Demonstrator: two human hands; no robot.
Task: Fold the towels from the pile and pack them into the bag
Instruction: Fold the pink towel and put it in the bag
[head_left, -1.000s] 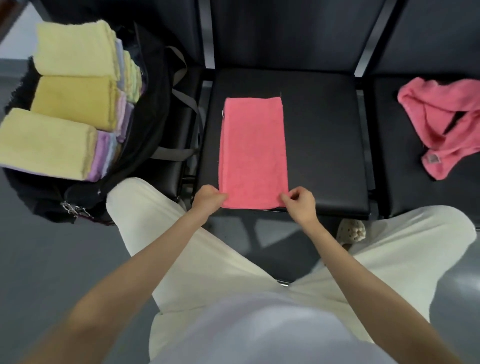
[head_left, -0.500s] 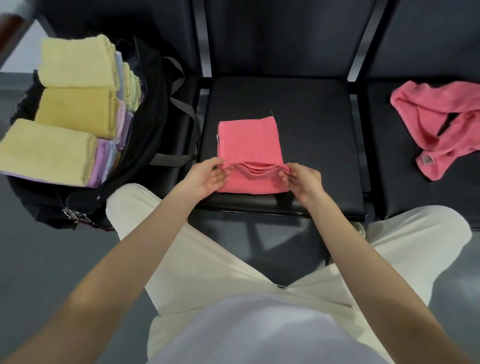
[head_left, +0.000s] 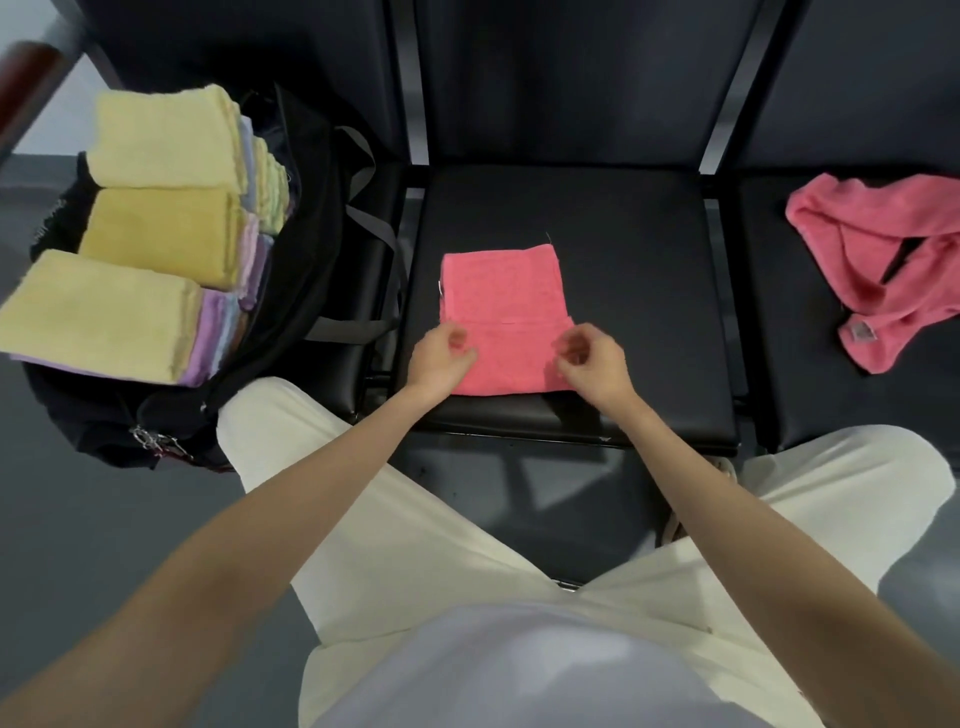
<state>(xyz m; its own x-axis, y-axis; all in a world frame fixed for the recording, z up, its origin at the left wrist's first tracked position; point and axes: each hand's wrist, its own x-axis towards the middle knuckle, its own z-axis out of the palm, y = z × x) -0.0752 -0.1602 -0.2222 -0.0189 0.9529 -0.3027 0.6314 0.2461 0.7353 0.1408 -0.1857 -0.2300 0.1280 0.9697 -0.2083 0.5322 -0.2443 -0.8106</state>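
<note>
A pink towel (head_left: 501, 288) lies flat on the middle black seat (head_left: 639, 291), its near end folded up over itself to a crease about halfway. My left hand (head_left: 439, 356) hovers over the towel's near left edge and my right hand (head_left: 595, 361) over its near right edge. Both have loosely curled fingers and hold nothing that I can see. An open black bag (head_left: 306, 249) stands at the left, filled with stacks of folded yellow and purple towels (head_left: 156, 234). A crumpled pink towel (head_left: 883, 249) lies on the right seat.
The bag's grey straps (head_left: 371, 223) hang toward the middle seat. A metal gap (head_left: 727, 312) separates the seats, with dark backrests (head_left: 571, 78) behind them. My legs in cream trousers (head_left: 311, 467) straddle the seat's front edge above the grey floor.
Both hands lifted the towel's near end and laid it up over the far part, halving its length, then let go and drew slightly back toward me.
</note>
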